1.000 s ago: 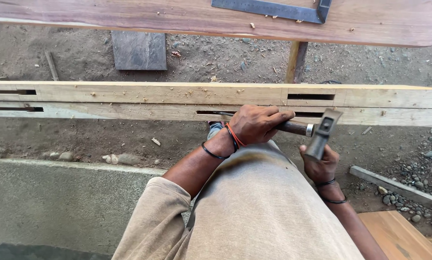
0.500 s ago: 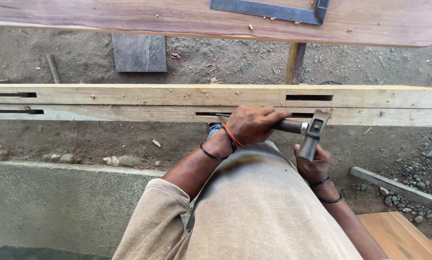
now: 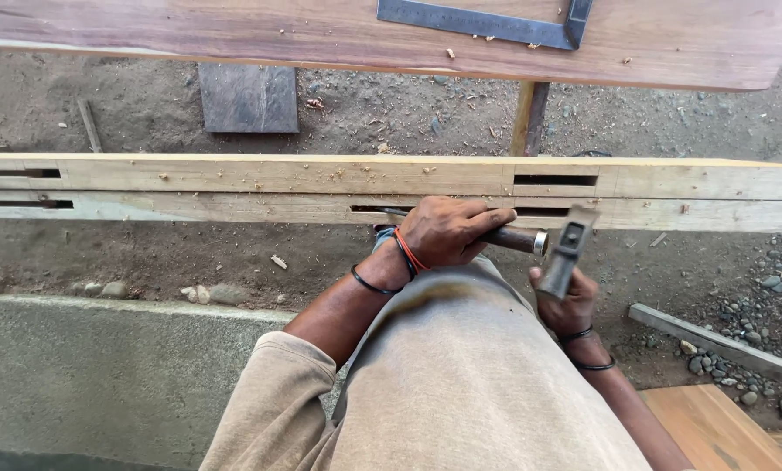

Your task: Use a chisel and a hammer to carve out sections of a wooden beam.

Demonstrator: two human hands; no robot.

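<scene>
Now the right hand [image 3: 568, 303] has swung its hammer [image 3: 567, 249] nearer the chisel [image 3: 513, 238]; left hand [image 3: 447, 231] grips that.

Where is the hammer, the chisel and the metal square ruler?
hammer [image 3: 570, 249], head view, on its metal head.
chisel [image 3: 515, 240], head view, on the handle by the metal ring.
metal square ruler [image 3: 474, 22], head view, on its long blade.

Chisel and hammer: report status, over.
Left hand gripping chisel at beam mortise. Right hand holds hammer at chisel's end. Nothing obstructing.
</scene>
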